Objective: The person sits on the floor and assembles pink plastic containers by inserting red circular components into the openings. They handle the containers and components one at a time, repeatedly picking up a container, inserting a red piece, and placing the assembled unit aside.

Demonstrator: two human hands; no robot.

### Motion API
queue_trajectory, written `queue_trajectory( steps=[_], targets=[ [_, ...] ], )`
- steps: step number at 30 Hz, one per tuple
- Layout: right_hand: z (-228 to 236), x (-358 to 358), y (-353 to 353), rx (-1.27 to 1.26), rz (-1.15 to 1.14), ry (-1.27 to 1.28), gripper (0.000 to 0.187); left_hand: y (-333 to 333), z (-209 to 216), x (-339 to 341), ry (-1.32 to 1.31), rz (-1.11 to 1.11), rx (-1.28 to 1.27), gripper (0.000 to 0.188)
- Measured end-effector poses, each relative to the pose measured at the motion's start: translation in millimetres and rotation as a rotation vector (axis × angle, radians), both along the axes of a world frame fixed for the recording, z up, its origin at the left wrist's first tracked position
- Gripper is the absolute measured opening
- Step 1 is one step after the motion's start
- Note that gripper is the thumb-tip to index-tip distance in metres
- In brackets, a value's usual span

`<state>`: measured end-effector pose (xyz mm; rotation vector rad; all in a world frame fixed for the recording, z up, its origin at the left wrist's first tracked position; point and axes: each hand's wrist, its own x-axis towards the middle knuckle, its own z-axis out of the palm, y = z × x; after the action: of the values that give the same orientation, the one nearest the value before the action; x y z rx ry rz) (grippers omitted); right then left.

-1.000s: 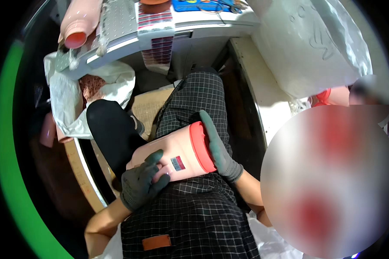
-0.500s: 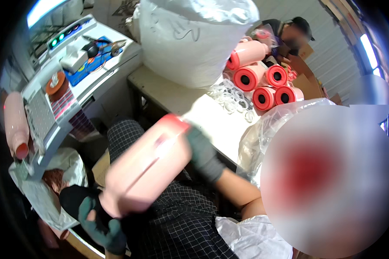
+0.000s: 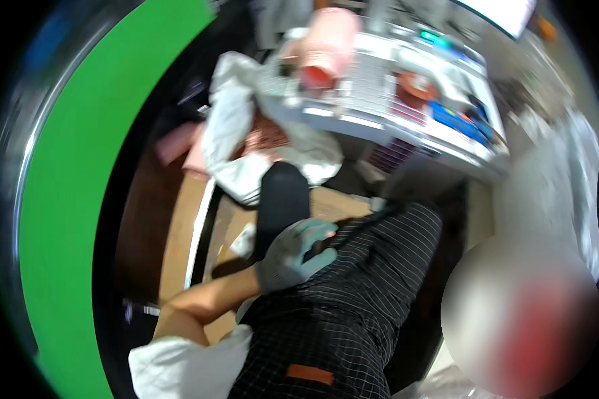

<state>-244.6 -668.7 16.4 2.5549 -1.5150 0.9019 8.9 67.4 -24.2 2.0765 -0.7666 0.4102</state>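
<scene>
My left hand (image 3: 294,256), in a grey-green work glove, hovers over my lap beside a black rounded form (image 3: 283,203). Its fingers curve and the thumb stands apart, with nothing visible between them. My right hand does not show. A blurred round patch with red in it covers the right side of the picture and hides what lies there. A pink bottle (image 3: 329,46) lies on the white machine (image 3: 359,80) ahead, its open reddish mouth facing me.
Left of the machine, a white sack (image 3: 229,133) holds coppery-pink material (image 3: 266,138). Cardboard (image 3: 339,205) lies beyond my knees. A blue tray (image 3: 456,120) with tools sits at the machine's right. A large pale bag (image 3: 552,186) stands at right, and a green surface (image 3: 66,199) curves along the left.
The view has swung left. The pink bottle that both hands held over my lap is out of sight there. My left hand is off it, and my right hand has left the visible area.
</scene>
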Motion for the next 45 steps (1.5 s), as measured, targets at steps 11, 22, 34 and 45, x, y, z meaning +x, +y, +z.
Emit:
queue_trajectory(
  steps=[11,22,34,45],
  targets=[
    [37,132,235,-0.276,0.512,-0.039,0.059,282,-217,91,0.482,1.495,-0.554,0.050],
    [-19,293,450,0.315,1.565,0.098,0.040,476,-314,131,1.010,1.235,-0.088,0.050],
    [-21,280,520,0.687,1.680,-0.045,0.026,255,-30,-59,0.008,1.299,-0.564,0.020],
    [42,309,559,0.716,1.820,-0.449,0.033,66,97,75,0.048,0.099,0.162,0.030]
  ],
)
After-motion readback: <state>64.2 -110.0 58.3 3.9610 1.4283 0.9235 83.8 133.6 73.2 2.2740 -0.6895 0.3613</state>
